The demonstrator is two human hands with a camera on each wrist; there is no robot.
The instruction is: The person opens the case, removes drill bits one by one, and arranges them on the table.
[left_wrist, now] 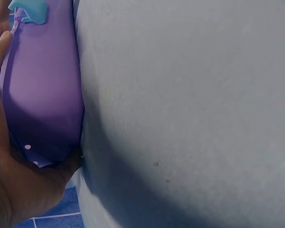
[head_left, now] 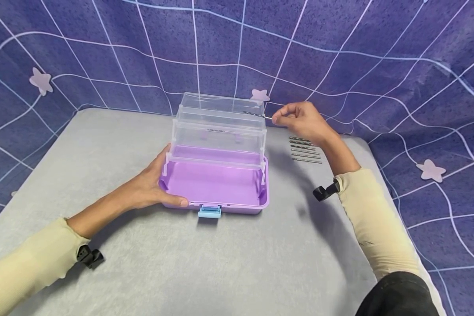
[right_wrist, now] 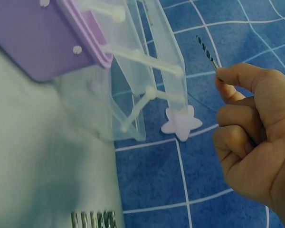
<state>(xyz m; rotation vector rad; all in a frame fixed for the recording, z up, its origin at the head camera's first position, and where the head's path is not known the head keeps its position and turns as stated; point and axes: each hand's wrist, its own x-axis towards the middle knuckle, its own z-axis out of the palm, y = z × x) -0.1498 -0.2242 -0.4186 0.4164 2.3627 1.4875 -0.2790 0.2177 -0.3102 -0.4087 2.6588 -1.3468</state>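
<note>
A purple toolbox (head_left: 215,182) stands open, with clear stepped trays (head_left: 225,118) raised on hinged arms at its back and a light-blue latch (head_left: 210,212) in front. My left hand (head_left: 150,186) grips the box's left end, thumb along the front rim; the left wrist view shows the hand (left_wrist: 23,185) around that corner. Between thumb and forefinger, my right hand (head_left: 304,120) pinches a dark twist drill bit (head_left: 256,114) at one end, its fluted tip pointing left over the upper tray's right side. Another drill bit (head_left: 218,130) shows through the clear trays.
Several drill bits (head_left: 304,154) lie in a row on the grey table (head_left: 237,263), right of the toolbox. Behind and to the right hangs a blue-purple cloth (head_left: 142,26) with a grid of lines and pale stars.
</note>
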